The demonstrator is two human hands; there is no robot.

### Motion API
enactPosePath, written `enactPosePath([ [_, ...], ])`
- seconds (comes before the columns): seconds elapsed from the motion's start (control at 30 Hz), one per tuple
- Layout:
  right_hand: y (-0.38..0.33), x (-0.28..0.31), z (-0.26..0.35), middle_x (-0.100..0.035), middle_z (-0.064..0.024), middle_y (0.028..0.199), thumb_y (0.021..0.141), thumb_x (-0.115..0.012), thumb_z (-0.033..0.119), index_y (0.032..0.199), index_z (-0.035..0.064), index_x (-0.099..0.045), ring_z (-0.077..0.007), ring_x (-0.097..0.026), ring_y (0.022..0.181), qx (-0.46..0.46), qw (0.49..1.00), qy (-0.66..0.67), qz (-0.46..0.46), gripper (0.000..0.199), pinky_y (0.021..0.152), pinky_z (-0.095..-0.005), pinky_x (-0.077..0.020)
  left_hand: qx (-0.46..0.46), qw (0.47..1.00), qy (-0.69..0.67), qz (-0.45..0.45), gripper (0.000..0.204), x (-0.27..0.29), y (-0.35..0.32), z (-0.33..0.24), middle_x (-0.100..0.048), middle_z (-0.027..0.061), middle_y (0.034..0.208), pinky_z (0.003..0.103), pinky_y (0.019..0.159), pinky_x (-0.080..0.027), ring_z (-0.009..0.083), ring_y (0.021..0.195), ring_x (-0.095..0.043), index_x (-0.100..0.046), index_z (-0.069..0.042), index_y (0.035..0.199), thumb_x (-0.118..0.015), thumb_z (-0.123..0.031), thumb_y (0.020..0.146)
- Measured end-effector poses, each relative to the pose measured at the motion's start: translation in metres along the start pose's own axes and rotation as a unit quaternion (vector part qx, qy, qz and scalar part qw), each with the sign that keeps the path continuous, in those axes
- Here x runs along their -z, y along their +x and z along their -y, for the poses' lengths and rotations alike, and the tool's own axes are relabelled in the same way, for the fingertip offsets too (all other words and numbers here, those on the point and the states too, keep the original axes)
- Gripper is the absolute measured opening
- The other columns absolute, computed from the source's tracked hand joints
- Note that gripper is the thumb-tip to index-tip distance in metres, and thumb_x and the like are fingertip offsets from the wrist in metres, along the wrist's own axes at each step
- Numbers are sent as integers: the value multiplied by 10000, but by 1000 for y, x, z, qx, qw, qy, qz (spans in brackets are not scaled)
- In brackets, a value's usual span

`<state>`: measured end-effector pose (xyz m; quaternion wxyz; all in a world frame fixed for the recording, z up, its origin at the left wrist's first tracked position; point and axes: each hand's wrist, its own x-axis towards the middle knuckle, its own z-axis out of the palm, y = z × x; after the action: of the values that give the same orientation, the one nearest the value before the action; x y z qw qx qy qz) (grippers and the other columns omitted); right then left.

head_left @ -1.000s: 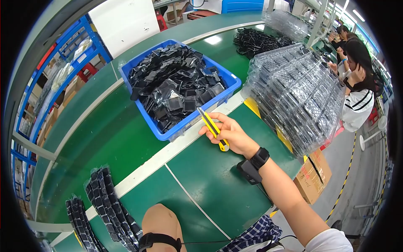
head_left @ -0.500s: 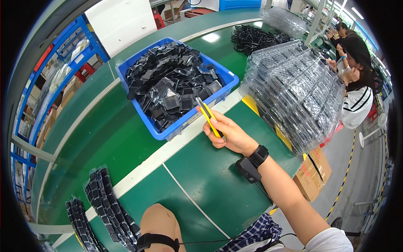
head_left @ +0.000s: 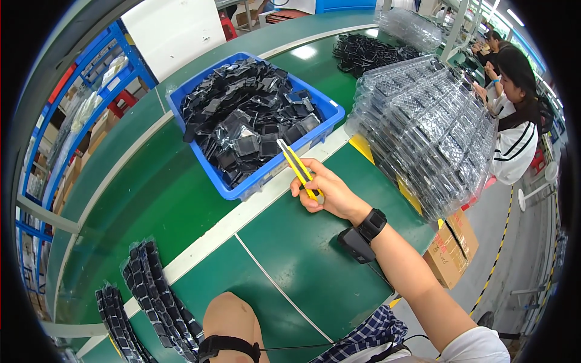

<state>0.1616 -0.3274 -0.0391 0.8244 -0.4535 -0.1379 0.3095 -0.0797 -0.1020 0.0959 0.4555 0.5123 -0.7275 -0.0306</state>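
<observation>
My right hand [head_left: 330, 190] is closed around a yellow-and-black utility knife [head_left: 296, 164], with the thumb along its body. The silver blade end points up and left, over the near rim of a blue plastic bin [head_left: 275, 172]. Inside the bin is a heap of small dark flat pieces [head_left: 242, 145], some in clear wrapping. A black strap with a boxy device [head_left: 357, 244] circles my right wrist. My left hand is out of view. At the lower edge shows a rounded bare part of my body [head_left: 230, 314] with a black strap; fingers cannot be made out there.
Stacked clear trays [head_left: 430, 133] stand right of the bin, with a pile of black parts [head_left: 369, 54] behind. Two strips of wrapped dark pieces [head_left: 157, 290] lie on the green table [head_left: 272, 260] at left. A cardboard box [head_left: 451, 251] and a co-worker [head_left: 517, 121] are at right.
The knife has shifted slightly up and left, and more of its yellow body shows. My thumb sits lower along it. The bin and its contents look unmoved.
</observation>
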Motion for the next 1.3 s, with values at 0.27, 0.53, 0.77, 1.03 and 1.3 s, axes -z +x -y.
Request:
enactPosePath([
  [0.27, 6, -3, -5, -644, -56, 1130, 1070, -507, 104, 1508, 82, -430, -118, -565, 855, 33, 995, -92, 22, 444, 793, -278, -485, 5, 1000, 0, 15, 202, 11, 3, 2, -663, 55, 968, 336, 595, -449, 202, 687, -599, -719, -69, 934, -566, -186, 996],
  [0.53, 8, 1, -6, -644, -41, 1048, 1091, -488, 146, 1516, 71, -433, -81, -484, 774, 50, 990, -123, 46, 435, 725, -251, -434, 13, 999, -2, 30, 200, 24, 7, 6, -661, 50, 957, 339, 598, -451, 197, 687, -595, -720, -67, 923, -567, -177, 992],
  [0.77, 8, -1, -6, -630, -12, 964, 1092, -492, 155, 1471, 68, -485, -58, -470, 726, 56, 991, -114, 46, 389, 675, -226, -442, 18, 999, -5, 43, 199, 36, 10, 11, -660, 46, 947, 342, 601, -453, 193, 687, -592, -721, -66, 914, -568, -170, 989],
  [1.03, 7, -3, -4, -551, 21, 878, 1093, -499, 158, 1450, 68, -513, -49, -433, 717, 37, 995, -83, 47, 369, 647, -206, -409, 25, 998, -6, 58, 198, 51, 14, 17, -659, 41, 935, 346, 603, -456, 188, 686, -588, -721, -64, 904, -569, -162, 985],
  [1.3, 5, -5, -1, -513, 29, 838, 1090, -510, 160, 1475, 70, -495, -48, -413, 705, 31, 995, -81, 57, 395, 621, -208, -380, 30, 997, -7, 73, 198, 67, 20, 22, -658, 36, 924, 349, 606, -458, 183, 686, -583, -722, -62, 893, -571, -154, 981],
])
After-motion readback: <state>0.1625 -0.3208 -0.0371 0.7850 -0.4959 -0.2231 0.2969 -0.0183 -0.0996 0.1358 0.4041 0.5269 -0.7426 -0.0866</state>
